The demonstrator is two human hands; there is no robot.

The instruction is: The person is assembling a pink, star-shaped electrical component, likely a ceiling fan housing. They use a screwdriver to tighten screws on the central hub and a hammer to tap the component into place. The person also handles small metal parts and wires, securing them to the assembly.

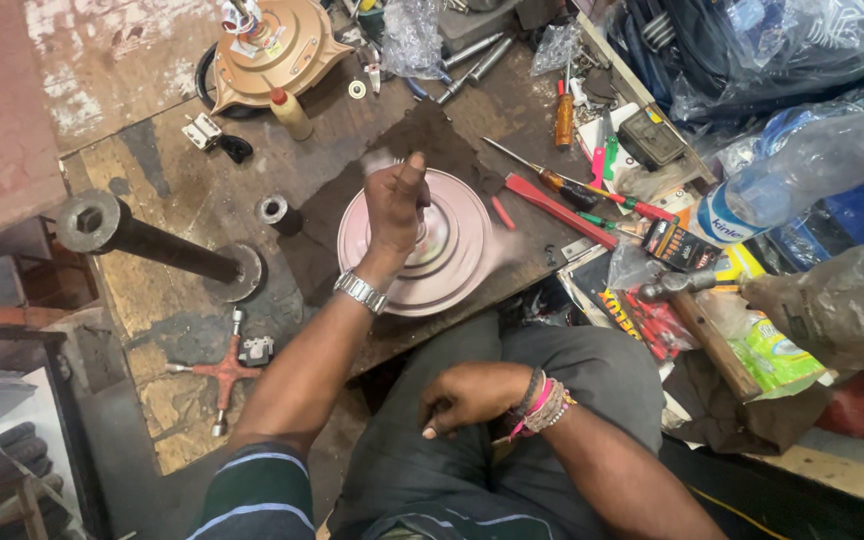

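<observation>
Pink round ribbed motor housing (452, 255)

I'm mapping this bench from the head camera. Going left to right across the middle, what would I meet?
Dark metal pipe with flange → small metal ring → left hand on the round pink fan housing → red-handled tool → hammer → clear plastic bottle.

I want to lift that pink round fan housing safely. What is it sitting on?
The pink fan housing rests on a dark mat on the wooden workbench. The left hand covers its centre; anything beneath the housing is hidden.
</observation>
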